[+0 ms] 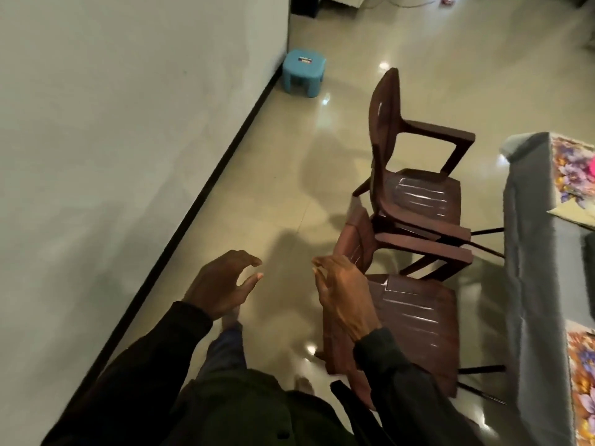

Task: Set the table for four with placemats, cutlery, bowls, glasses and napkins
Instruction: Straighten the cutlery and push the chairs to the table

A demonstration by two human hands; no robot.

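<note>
Head view, looking down along a glossy tiled floor (322, 175) beside a pale wall (112, 140) with a black skirting strip (206, 201).

Hands: left hand (222, 284) is raised in front of the body, fingers spread and gently curved, thumb apart, holding nothing. Right hand (341, 297) is also raised, back toward the camera, fingers loosely bent, nothing gripped. It overlaps the backrest of the near chair (415, 320) in view; cannot tell whether it touches it. Both arms are in dark sleeves (154, 358).

Chairs: two brown plastic armchairs stand side by side, seats toward the bench. The far chair (418, 191) sits just beyond the near one, and their armrests overlap in view.

Bench (528, 252): at the right edge, covered with a grey cloth, only partly in frame. Thin dark legs show beneath it.

Task items: two floral placemats lie on the bench top. The far placemat (570, 169) is near the far corner, and the near placemat (582, 381) is further down the same edge, both cut off by the frame. A pale flat item (573, 214) lies just beyond the far placemat's lower edge; cannot identify it.

Other: a small blue plastic stool (304, 74) stands on the floor against the wall, well apart from the chairs.
</note>
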